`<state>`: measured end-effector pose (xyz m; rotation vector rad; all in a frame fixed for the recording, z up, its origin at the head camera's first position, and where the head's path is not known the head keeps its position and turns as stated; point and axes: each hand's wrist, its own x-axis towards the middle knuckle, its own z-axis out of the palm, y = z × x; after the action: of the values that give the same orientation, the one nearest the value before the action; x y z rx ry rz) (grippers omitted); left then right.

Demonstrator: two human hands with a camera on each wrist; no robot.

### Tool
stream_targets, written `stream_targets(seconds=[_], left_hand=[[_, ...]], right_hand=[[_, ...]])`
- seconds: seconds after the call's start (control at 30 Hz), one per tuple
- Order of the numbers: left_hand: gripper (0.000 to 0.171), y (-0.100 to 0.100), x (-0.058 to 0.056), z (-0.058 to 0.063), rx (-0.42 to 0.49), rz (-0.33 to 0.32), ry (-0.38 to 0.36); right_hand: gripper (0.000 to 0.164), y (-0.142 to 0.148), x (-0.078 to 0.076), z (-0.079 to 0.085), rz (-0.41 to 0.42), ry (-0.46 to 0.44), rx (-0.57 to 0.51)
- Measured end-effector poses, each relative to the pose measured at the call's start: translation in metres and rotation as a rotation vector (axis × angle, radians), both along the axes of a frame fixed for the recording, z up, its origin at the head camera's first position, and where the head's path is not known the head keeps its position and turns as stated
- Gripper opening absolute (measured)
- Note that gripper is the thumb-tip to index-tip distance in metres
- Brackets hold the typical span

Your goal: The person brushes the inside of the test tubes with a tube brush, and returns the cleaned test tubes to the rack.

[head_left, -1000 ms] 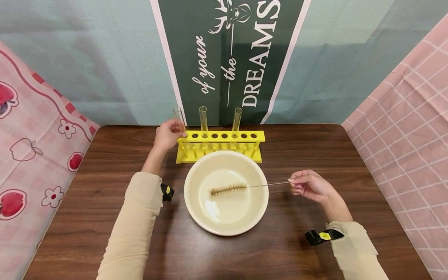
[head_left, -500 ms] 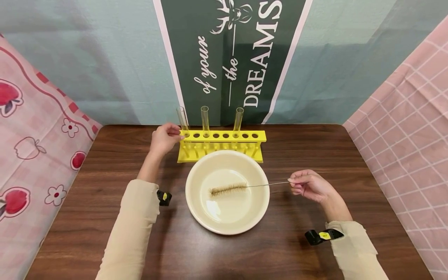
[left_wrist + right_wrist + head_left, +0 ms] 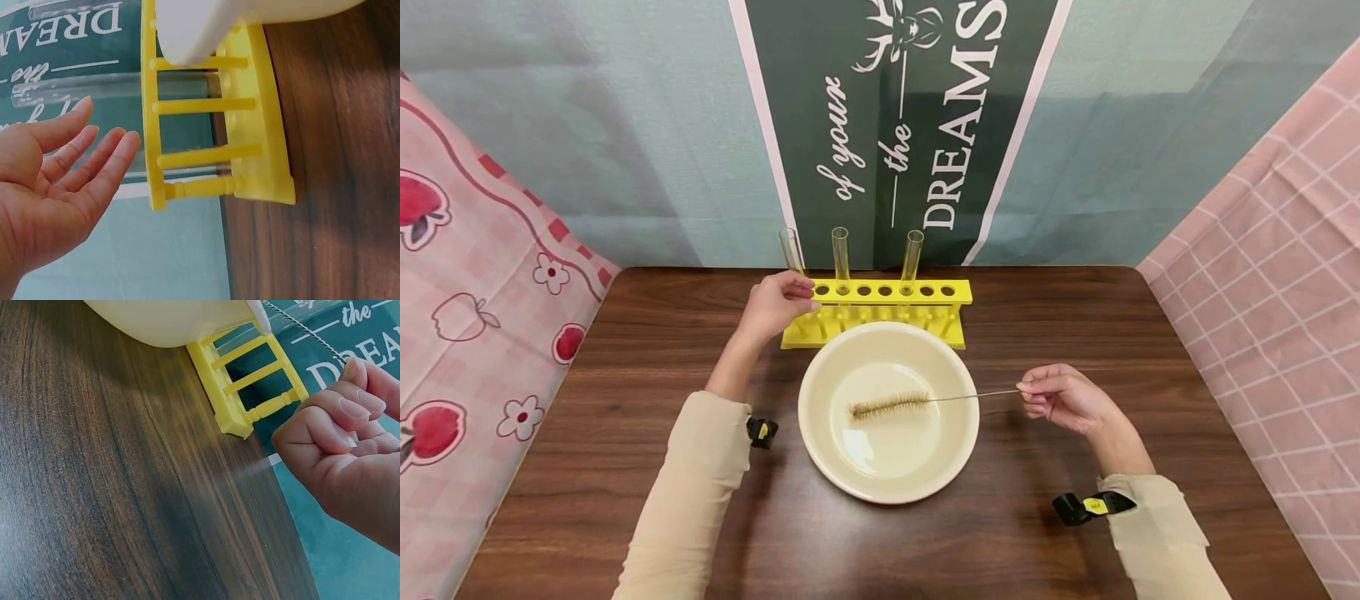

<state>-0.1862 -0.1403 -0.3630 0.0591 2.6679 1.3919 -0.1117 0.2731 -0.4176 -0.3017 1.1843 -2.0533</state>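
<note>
My left hand point(image 3: 778, 304) is at the left end of a yellow test tube rack point(image 3: 962, 293), overlapping it in the head view. The left wrist view shows its fingers loosely extended, with nothing between them. Three clear test tubes stand in the rack: one at the left end point(image 3: 791, 250), one near it point(image 3: 841, 260) and one farther right point(image 3: 912, 260). The hand partly covers the leftmost tube's lower part. My right hand point(image 3: 1067, 400) pinches the twisted wire handle of a test tube brush point(image 3: 891, 405) between thumb and fingers. The brush's bristles lie over the inside of a cream basin point(image 3: 887, 346).
The basin stands directly in front of the rack and overlaps its base in the head view. Both are on a dark wooden table point(image 3: 1000, 542). A printed cloth point(image 3: 685, 167) hangs behind, with pink cloths point(image 3: 1285, 292) at both sides.
My left hand has let go of the leftmost test tube, which settled in the rack; the hand drew back left, then shifted right across the rack's end. The right hand and brush stay still.
</note>
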Motion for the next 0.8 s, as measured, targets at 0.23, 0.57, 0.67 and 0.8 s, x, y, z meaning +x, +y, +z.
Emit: stream_targets(seconds=[0.23,0.57,0.67,0.8], left_hand=[[0.029,0.014,-0.01,0.006,-0.029,-0.032,0.004],[0.032,0.028,-0.024,0.009,-0.059,-0.057,-0.039],[0.032,0.03,-0.026,0.008,-0.062,-0.05,-0.044],[0.031,0.032,-0.029,0.005,-0.065,-0.046,-0.04]], right_hand=[[0.041,0.0,0.0,-0.001,-0.002,0.003,0.004],[0.039,-0.002,-0.002,-0.001,-0.011,-0.003,-0.021],[0.038,-0.003,-0.002,-0.002,-0.015,-0.007,-0.024],[0.038,-0.003,-0.002,-0.001,-0.015,0.003,-0.003]])
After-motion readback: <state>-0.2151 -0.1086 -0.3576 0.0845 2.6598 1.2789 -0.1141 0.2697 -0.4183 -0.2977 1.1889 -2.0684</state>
